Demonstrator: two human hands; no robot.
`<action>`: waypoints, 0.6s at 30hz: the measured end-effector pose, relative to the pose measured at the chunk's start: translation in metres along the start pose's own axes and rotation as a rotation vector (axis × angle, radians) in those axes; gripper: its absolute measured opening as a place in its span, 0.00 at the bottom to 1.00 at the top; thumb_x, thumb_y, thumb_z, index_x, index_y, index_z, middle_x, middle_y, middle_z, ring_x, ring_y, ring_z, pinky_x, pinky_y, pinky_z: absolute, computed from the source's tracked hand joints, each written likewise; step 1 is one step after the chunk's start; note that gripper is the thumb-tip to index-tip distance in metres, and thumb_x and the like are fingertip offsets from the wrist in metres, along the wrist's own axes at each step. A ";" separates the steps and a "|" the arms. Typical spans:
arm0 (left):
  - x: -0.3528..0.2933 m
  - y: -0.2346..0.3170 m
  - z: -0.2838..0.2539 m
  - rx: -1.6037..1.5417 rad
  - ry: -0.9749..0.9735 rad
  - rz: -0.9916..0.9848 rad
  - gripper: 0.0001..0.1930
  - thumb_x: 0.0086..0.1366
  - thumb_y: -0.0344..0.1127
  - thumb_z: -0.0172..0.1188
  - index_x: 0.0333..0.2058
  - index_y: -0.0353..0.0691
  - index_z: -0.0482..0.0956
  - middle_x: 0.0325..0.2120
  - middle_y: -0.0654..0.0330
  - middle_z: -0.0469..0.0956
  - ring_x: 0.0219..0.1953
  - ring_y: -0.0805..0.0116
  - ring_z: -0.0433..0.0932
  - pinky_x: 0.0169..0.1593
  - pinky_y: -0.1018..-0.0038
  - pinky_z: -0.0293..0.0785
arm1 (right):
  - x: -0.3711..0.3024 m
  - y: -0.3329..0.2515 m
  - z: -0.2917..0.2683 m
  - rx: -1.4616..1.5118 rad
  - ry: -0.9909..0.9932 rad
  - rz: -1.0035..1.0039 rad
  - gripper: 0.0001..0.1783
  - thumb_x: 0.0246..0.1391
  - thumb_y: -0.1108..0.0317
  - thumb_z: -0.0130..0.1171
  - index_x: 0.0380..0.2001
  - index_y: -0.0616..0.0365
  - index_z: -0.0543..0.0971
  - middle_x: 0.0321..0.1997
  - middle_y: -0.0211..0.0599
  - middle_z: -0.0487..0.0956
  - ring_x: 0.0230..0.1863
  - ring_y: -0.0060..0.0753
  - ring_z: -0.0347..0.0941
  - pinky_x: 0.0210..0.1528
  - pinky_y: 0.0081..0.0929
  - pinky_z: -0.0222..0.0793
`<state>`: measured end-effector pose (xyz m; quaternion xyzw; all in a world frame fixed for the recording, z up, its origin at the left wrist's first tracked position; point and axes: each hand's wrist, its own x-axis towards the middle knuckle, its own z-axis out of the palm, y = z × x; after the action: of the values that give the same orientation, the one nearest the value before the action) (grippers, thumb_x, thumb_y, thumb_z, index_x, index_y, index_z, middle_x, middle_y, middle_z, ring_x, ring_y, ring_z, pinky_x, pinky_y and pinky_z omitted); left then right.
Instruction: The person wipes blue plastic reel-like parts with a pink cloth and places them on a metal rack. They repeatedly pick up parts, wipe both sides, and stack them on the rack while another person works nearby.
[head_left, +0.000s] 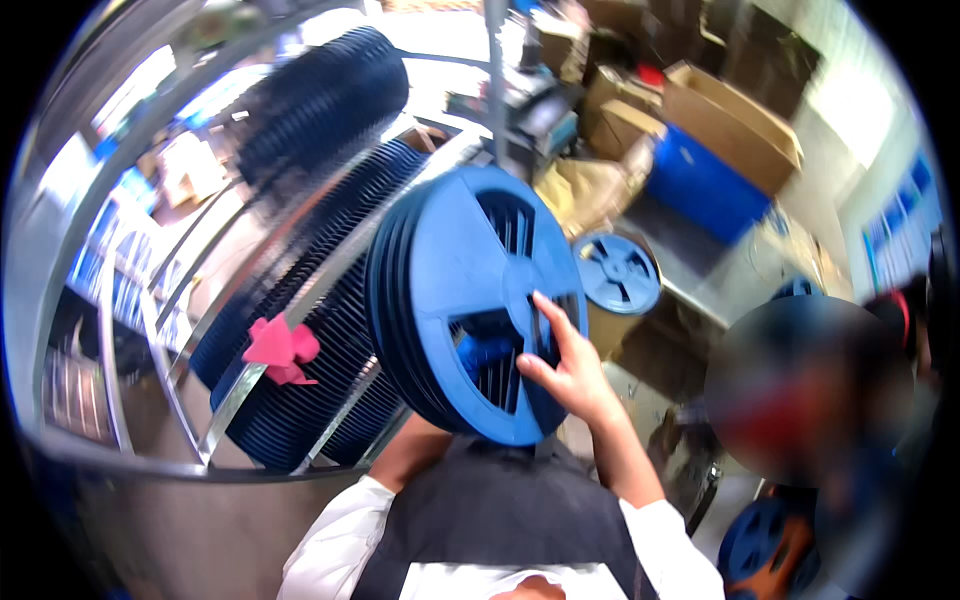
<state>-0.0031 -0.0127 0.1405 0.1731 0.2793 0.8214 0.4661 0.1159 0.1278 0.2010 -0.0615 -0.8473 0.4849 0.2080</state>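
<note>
Work item: a stack of blue reels [470,285]. Position: central, directly in front of the dark apron [500,520], discs tilted, front face turned to the right. The stack stands just right of the metal rack [320,290].

State of hands: the right hand [575,378] bears on the front disc, index finger near the hub and thumb lower, the two spread apart. Whether it also grips a spoke cannot be told. The left forearm [410,450] passes behind the stack; the left hand is hidden, and its state cannot be told.

Step in hand, as judged: supporting and handling the stack as one unit. The next move appears to call for even pressure from both sides, so that the discs remain aligned and do not slide apart.

Surroundings: the rack carries rows of dark blue reels [300,400]; a pink tie [283,348] is fixed to its near rail. To the far right, a single blue reel [617,267] lies beside the grey tabletop [680,262], which carries a blue bin [705,185].
</note>
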 end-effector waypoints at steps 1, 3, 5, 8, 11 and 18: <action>-0.009 0.014 0.002 0.042 0.051 0.070 0.30 0.63 0.50 0.57 0.58 0.38 0.66 0.54 0.51 0.71 0.56 0.59 0.71 0.61 0.62 0.66 | 0.013 -0.005 0.007 0.132 -0.082 0.013 0.45 0.47 0.50 0.66 0.65 0.54 0.59 0.62 0.51 0.68 0.64 0.49 0.63 0.64 0.36 0.59; -0.043 0.046 0.003 0.169 0.191 0.227 0.29 0.63 0.48 0.58 0.58 0.38 0.66 0.54 0.51 0.71 0.55 0.60 0.71 0.60 0.63 0.66 | 0.029 -0.021 0.033 0.352 -0.249 0.010 0.45 0.50 0.50 0.64 0.66 0.54 0.57 0.64 0.52 0.65 0.67 0.48 0.60 0.66 0.36 0.55; -0.072 0.075 0.001 0.306 0.349 0.372 0.28 0.64 0.47 0.58 0.58 0.38 0.66 0.54 0.52 0.71 0.55 0.60 0.71 0.59 0.64 0.67 | 0.053 -0.045 0.062 0.341 -0.390 -0.114 0.45 0.51 0.53 0.61 0.67 0.53 0.54 0.67 0.54 0.60 0.69 0.49 0.56 0.67 0.37 0.53; -0.121 0.123 0.016 0.654 0.636 0.573 0.27 0.64 0.44 0.58 0.58 0.38 0.65 0.54 0.52 0.70 0.55 0.61 0.71 0.58 0.65 0.68 | 0.091 -0.076 0.115 0.425 -0.552 -0.329 0.44 0.52 0.56 0.57 0.68 0.53 0.51 0.67 0.54 0.58 0.68 0.50 0.56 0.67 0.37 0.52; -0.144 0.167 0.025 1.076 0.914 0.657 0.27 0.65 0.42 0.59 0.58 0.38 0.65 0.55 0.52 0.70 0.54 0.62 0.71 0.58 0.66 0.69 | 0.132 -0.092 0.176 0.538 -0.697 -0.379 0.42 0.54 0.54 0.54 0.67 0.55 0.50 0.65 0.56 0.61 0.65 0.50 0.60 0.64 0.36 0.56; -0.154 0.281 -0.070 0.595 0.839 0.870 0.26 0.64 0.32 0.57 0.60 0.37 0.62 0.54 0.55 0.70 0.53 0.63 0.72 0.55 0.70 0.73 | 0.222 -0.140 0.291 0.652 -0.914 -0.220 0.38 0.59 0.53 0.49 0.68 0.51 0.50 0.60 0.56 0.66 0.61 0.43 0.63 0.64 0.33 0.53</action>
<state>-0.1518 -0.2818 0.2561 0.0570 0.5559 0.8201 -0.1230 -0.1911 -0.1087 0.2556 0.3105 -0.6591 0.6740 -0.1220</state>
